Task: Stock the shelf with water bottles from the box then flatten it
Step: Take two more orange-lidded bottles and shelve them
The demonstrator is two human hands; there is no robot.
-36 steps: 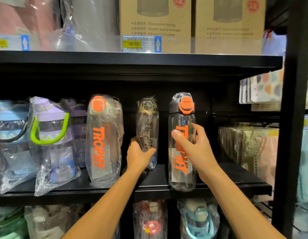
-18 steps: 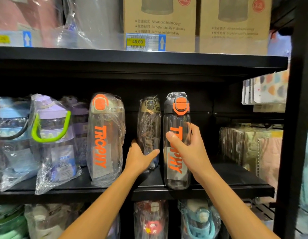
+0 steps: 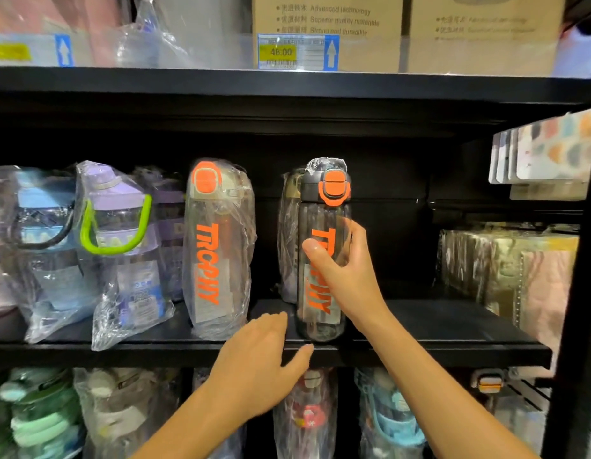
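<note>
My right hand (image 3: 345, 270) grips a dark clear bottle (image 3: 324, 207) with an orange cap and orange TROPHY lettering, standing upright near the front of the black middle shelf (image 3: 453, 339). Right behind it stands a wrapped dark bottle (image 3: 289, 233), mostly hidden. A second TROPHY bottle (image 3: 217, 246) in a plastic bag stands to the left. My left hand (image 3: 259, 366) hovers at the shelf's front edge with relaxed fingers, holding nothing. The box is out of view.
Bagged purple (image 3: 121, 253) and blue (image 3: 42, 240) bottles crowd the shelf's left. Wrapped packs (image 3: 509, 276) fill the right end. Cardboard boxes (image 3: 327, 24) sit on the shelf above, more bottles below. A black upright post (image 3: 579, 293) bounds the right.
My left hand let go of the wrapped rear bottle and drew back to the shelf's front edge. My right hand slid the orange-capped bottle left, in front of that rear bottle.
</note>
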